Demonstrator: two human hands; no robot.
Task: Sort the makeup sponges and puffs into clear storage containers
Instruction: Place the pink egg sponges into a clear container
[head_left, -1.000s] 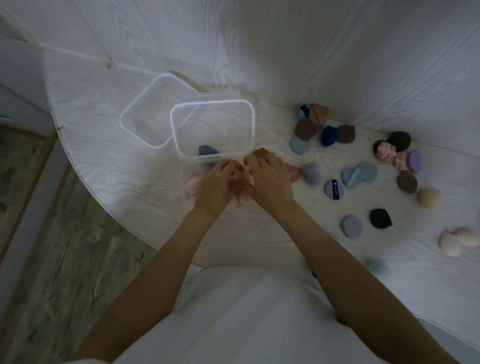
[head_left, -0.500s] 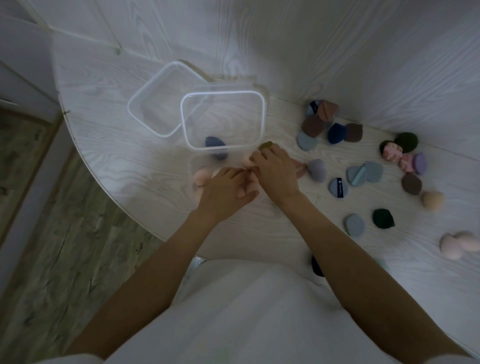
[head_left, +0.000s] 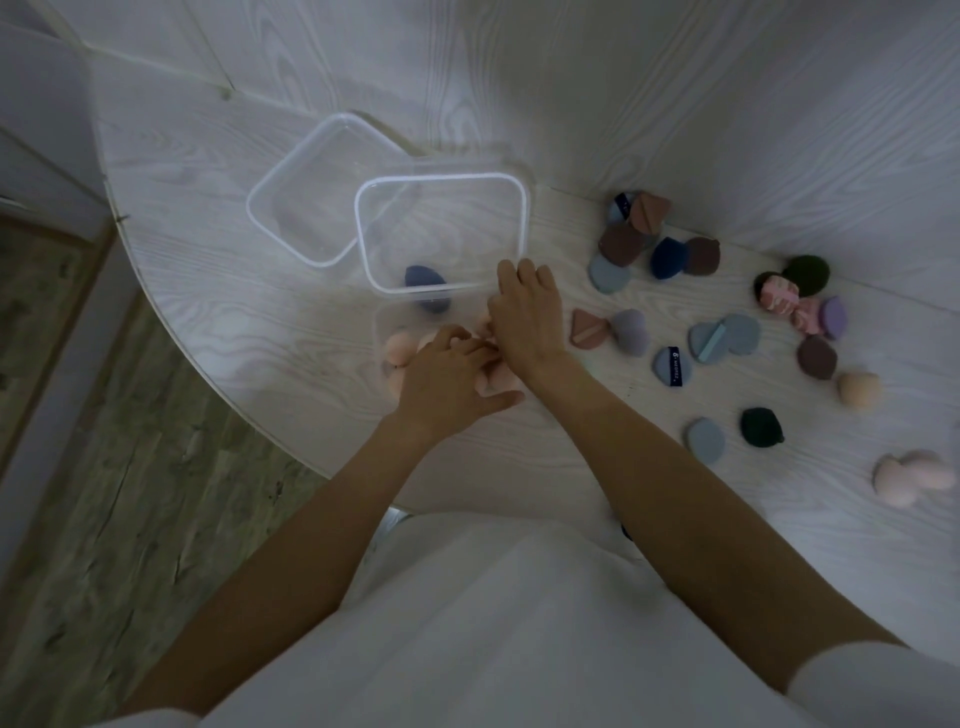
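Both hands working at near clear container (head_left: 387, 332), gathering pink sponges (head_left: 400, 347) there for sorting. Left hand (head_left: 447, 382) resting flat, fingers spread, over them. Right hand (head_left: 527, 317) curling at rim, grip possibly empty, cannot tell. Puffs (head_left: 717, 340) lying scattered on worktop (head_left: 208, 291).

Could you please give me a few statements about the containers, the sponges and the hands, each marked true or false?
1. A blue sponge lies in the open clear container. True.
2. The left hand rests over pink sponges. True.
3. The right hand is out among the loose puffs on the right. False: it is at the container's near right corner.
4. A dark green puff sits in the container. False: it lies on the table.
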